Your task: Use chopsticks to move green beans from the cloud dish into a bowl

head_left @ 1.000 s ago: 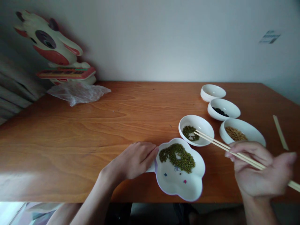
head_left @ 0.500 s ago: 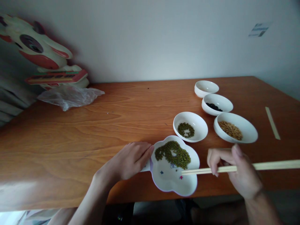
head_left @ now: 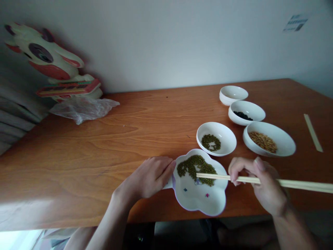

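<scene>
A white flower-shaped dish (head_left: 205,203) sits at the table's near edge with a heap of green beans (head_left: 195,166) in its far half. My left hand (head_left: 151,176) rests against the dish's left rim, fingers together and lying flat. My right hand (head_left: 260,184) is closed on a pair of wooden chopsticks (head_left: 291,183), held almost level, with the tips over the green beans. Behind the dish stands a small white bowl of green beans (head_left: 216,138).
To the right are a bowl of tan beans (head_left: 269,143), a bowl of black beans (head_left: 246,112) and an empty-looking bowl (head_left: 233,94). A paper chopstick sleeve (head_left: 313,132) lies far right. A crumpled plastic bag (head_left: 83,107) and a toy figure (head_left: 52,66) sit far left.
My right hand brought the chopsticks from the small green-bean bowl down and back, turning them level, and their tips now reach over the beans in the flower dish. My left hand stayed put.
</scene>
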{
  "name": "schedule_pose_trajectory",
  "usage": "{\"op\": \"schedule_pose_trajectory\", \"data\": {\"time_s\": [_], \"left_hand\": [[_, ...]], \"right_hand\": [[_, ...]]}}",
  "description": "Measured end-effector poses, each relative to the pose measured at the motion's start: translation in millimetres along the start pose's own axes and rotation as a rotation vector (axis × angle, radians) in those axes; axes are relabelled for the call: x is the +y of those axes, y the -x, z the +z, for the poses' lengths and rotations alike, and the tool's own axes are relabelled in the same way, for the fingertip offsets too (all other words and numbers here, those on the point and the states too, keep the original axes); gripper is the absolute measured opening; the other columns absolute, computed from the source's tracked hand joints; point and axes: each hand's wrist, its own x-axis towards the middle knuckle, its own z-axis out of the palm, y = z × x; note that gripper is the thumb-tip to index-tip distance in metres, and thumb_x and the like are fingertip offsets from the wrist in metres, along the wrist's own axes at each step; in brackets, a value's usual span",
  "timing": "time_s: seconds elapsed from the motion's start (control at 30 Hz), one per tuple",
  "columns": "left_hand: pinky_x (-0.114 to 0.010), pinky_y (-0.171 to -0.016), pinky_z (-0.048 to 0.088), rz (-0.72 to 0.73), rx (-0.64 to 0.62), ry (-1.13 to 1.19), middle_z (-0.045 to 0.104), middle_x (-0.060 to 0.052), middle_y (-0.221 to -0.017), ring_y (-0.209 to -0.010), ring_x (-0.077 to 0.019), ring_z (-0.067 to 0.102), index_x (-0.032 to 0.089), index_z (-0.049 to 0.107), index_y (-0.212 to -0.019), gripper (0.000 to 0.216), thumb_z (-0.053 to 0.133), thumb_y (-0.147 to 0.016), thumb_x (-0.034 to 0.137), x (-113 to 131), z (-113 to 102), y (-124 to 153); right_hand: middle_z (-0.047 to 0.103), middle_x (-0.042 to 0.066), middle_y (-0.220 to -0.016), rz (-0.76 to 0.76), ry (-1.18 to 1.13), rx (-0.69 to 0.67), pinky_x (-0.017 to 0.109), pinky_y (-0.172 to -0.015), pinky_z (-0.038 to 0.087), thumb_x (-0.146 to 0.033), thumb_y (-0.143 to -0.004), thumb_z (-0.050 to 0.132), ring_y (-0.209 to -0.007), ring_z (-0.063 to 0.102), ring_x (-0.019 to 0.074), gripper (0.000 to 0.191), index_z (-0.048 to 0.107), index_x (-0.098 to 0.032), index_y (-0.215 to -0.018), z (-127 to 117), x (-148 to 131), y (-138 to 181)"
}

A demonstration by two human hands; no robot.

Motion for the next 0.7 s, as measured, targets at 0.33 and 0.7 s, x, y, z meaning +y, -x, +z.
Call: {"op": "schedule_pose_trajectory", "data": {"time_s": [0.33,0.7], "left_hand": [[-0.032,-0.078,0.045,-0.016,0.010,-0.012,0.070,-0.005,-0.088,-0.080,-0.0183,0.065,0.018,0.063,-0.093,0.055,0.023,-0.116,0.047,-2.5,1.2,1.1],[-0.032,-0.081,0.047,0.002,0.012,0.010,0.071,-0.005,-0.090,-0.083,-0.0190,0.066,0.019,0.063,-0.092,0.053,0.024,-0.116,0.046,-1.4,1.4,1.7]], "right_hand": [[0.060,0.002,-0.064,-0.015,0.092,0.065,0.033,-0.061,0.042,-0.054,-0.112,0.032,-0.062,0.057,0.0178,0.062,0.072,-0.024,-0.077,12.4,-1.5,-3.6],[0.059,0.002,-0.060,-0.013,0.067,-0.027,0.034,-0.061,0.041,-0.056,-0.112,0.030,-0.060,0.057,0.0177,0.067,0.071,-0.022,-0.071,8.7,-3.6,-3.0]]}}
